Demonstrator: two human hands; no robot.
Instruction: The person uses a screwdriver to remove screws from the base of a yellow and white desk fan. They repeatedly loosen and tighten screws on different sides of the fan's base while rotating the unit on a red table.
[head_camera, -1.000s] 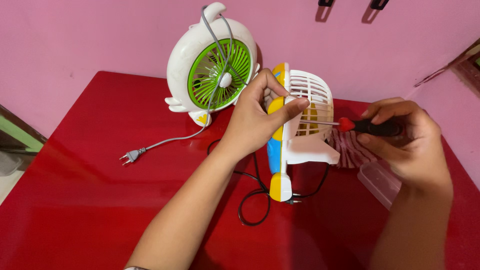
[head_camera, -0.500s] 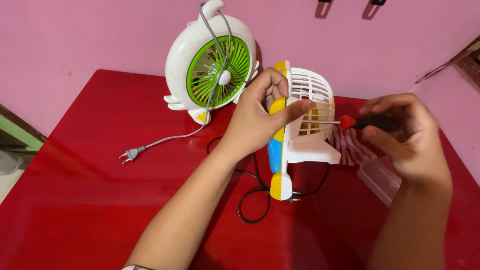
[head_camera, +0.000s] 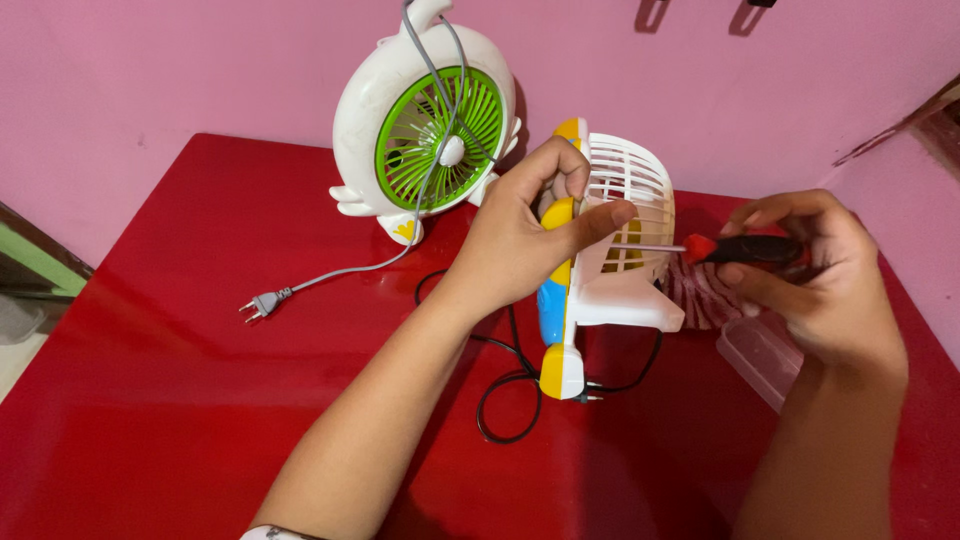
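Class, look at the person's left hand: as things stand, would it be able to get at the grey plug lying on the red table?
Probably not right away. The left hand is gripping the white grille fan, so it is occupied. The way itself looks free: only bare red table lies between it and the grey plug.

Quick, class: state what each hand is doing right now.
Left hand: closed, gripping the small fan.
Right hand: closed, holding the screwdriver.
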